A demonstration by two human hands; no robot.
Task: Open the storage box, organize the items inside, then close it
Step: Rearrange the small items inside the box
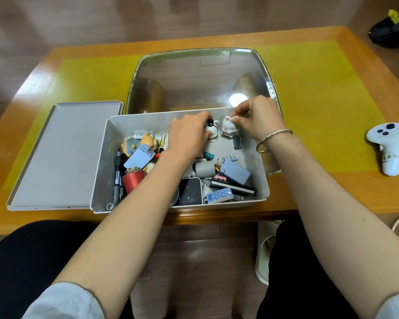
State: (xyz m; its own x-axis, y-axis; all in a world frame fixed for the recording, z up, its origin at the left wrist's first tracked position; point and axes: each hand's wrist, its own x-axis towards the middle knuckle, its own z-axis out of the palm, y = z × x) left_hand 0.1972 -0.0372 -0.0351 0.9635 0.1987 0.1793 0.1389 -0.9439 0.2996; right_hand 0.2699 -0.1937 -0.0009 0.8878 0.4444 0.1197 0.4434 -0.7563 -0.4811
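Storage box stands open at the near edge of the worktop, its lid lying flat just beside its left wall. Both hands work at the far wall of the box. The left hand curls its fingers round a small white bottle figure with a black cap, gripping it. Just right of those fingers, the right hand pinches the top of a white cat figurine between thumb and fingertips; a bracelet sits on that wrist.

Nearer than the fingers the box is crowded: a red cylinder, a pen along the left wall, two pale blue cards, a dotted blue case, a dark device with a white rim and cartoon figures. Bare floor of the box shows only below the right fingers, along the right wall, and in the far left corner.

Beyond the fingers a clear domed cover touches the far wall of the box. Well right of the fingers lies a white controller, with open worktop between.

A CE mark reads on a small battery-like item; other printing is too small to read.
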